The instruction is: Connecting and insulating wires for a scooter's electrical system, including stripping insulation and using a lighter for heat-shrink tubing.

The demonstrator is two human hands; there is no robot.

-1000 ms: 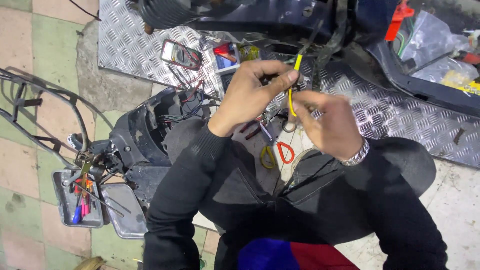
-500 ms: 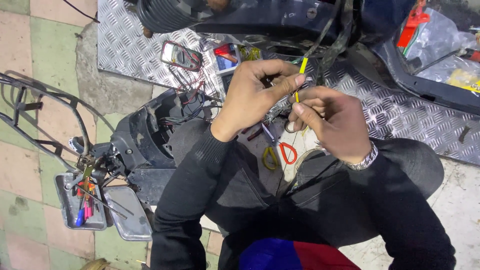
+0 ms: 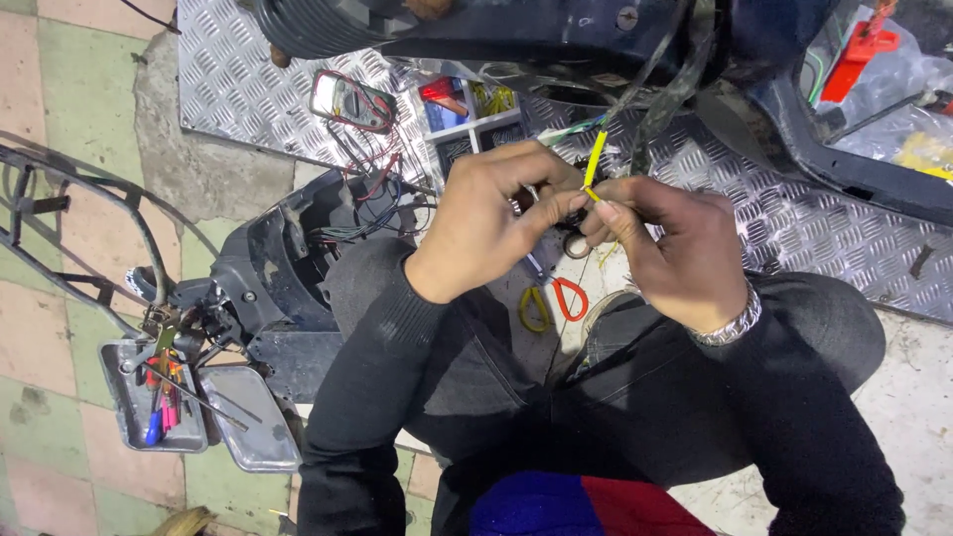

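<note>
Multimeter (image 3: 352, 101) with greyish screen and red-edged casing laid on the chequer plate (image 3: 238, 89) at upper left, clear plastic bags (image 3: 893, 89) with red and yellow contents seen at upper right

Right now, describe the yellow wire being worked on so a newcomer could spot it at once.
Start at the silver checker-plate sheet under the dark scooter body. In front of it the left hand and right hand meet fingertip to fingertip. The yellow wire rises from that pinch towards the dark cables above; it is the only bright yellow strand there, unlike the red and yellow handles lying lower down.
</note>
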